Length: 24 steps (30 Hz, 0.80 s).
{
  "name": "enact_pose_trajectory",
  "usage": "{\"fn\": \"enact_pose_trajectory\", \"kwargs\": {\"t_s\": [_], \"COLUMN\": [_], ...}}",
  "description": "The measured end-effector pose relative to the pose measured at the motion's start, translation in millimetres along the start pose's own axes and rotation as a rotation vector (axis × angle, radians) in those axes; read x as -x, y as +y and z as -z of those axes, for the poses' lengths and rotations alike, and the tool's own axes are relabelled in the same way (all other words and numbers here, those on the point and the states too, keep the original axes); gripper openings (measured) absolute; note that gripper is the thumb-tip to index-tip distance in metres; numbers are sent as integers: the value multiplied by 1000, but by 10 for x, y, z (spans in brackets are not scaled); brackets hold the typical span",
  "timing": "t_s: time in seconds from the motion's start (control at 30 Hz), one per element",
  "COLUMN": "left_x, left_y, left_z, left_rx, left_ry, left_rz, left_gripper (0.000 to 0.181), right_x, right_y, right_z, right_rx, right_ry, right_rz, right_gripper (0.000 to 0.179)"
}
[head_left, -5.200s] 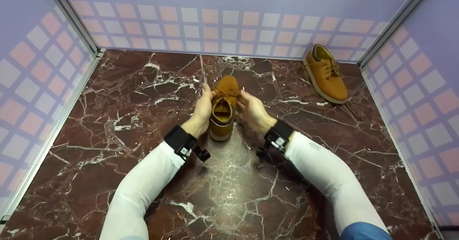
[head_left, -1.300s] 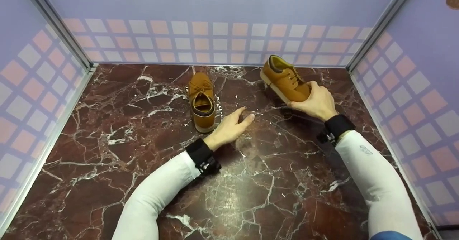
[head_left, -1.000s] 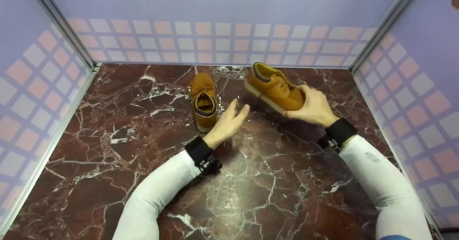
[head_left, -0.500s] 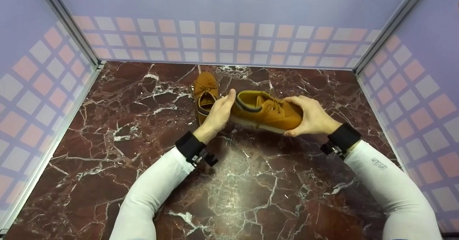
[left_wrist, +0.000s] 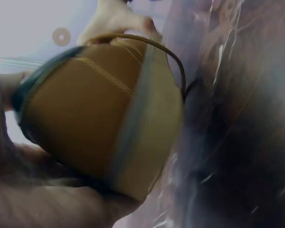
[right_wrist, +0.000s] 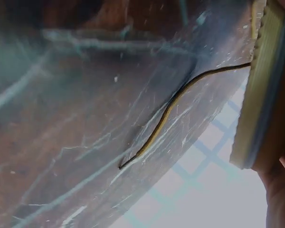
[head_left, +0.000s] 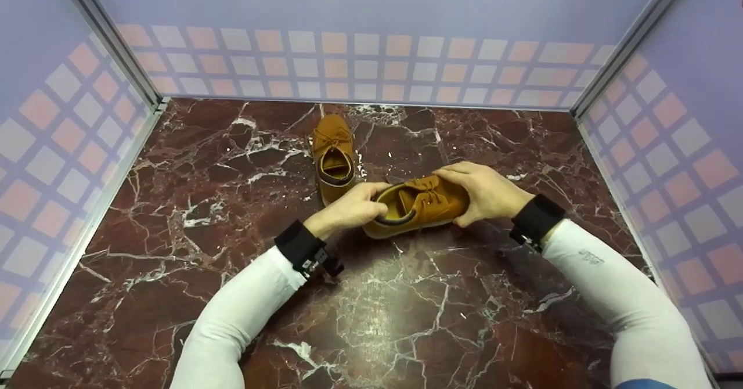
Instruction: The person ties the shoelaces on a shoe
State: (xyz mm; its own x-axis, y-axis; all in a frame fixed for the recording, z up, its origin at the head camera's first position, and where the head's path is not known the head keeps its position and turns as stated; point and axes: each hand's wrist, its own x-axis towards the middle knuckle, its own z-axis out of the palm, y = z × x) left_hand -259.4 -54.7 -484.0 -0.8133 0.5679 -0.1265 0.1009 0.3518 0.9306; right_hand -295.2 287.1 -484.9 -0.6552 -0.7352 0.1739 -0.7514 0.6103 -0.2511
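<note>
A tan lace-up shoe lies crosswise between my hands in the head view, its heel to the left and toe to the right. My left hand grips the heel end, thumb at the collar opening. Around the toe curls my right hand. In the left wrist view the shoe's heel and pale sole fill the middle. A loose shoelace trails from the sole side in the right wrist view. The matching shoe stands just behind my left hand, toe toward the back wall, laces tied in a bow.
The dark red marble-patterned surface spreads beneath everything. A lilac back wall with pink and white squares encloses it, with side walls left and right.
My right hand brought the second shoe from the back right to the middle and turned it crosswise. My left hand left the first shoe, which now stands further left, and took hold of the second's heel.
</note>
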Motion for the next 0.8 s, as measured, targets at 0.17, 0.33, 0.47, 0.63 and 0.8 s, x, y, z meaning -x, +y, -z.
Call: {"fn": "enact_pose_trajectory", "kwargs": {"t_s": [0.17, 0.33, 0.47, 0.63, 0.8], "left_x": [-52, -67, -59, -31, -126], "left_y": [-33, 32, 89, 111, -94], "left_z": [-205, -430, -571, -668, -743], "left_rx": [79, 206, 290, 343, 274], "left_ry": [54, 144, 183, 215, 266], "left_rz": [55, 114, 125, 102, 77], "left_gripper": [84, 97, 95, 92, 104], "right_x": [-56, -92, -134, -172, -175], "right_y": [52, -29, -220, -414, -488], "right_z": [-151, -266, -294, -300, -305], "right_rx": [-1, -44, -209, -433, -510], "right_ry": [17, 189, 232, 188, 156], "right_rz": [-80, -307, -452, -515, -518], "right_gripper": [110, 76, 45, 42, 46]}}
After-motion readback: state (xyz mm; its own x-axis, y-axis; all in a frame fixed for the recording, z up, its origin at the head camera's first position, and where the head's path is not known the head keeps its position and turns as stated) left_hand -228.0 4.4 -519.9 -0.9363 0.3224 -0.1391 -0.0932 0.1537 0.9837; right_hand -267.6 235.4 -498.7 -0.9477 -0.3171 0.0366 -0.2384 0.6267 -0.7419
